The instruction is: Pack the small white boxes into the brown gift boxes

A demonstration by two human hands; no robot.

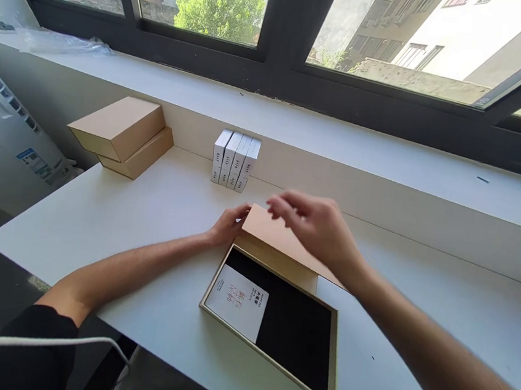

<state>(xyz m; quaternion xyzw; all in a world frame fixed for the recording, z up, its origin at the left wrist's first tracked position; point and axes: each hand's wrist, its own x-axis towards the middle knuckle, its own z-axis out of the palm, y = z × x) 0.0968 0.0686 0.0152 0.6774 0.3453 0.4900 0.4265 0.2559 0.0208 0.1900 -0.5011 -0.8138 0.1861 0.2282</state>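
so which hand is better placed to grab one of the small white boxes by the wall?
Right, probably. The right hand hovers open above the tan lid, nearer the white boxes. The left hand rests on the lid's corner, apparently steadying it.

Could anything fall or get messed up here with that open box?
Maybe. The open box sits close to the table front edge, so a bump could push it off. The lid leans on the box's far rim, with the left hand on its corner; it might slip down onto the white card. The right hand hovers above, blurred, and could knock the lid.
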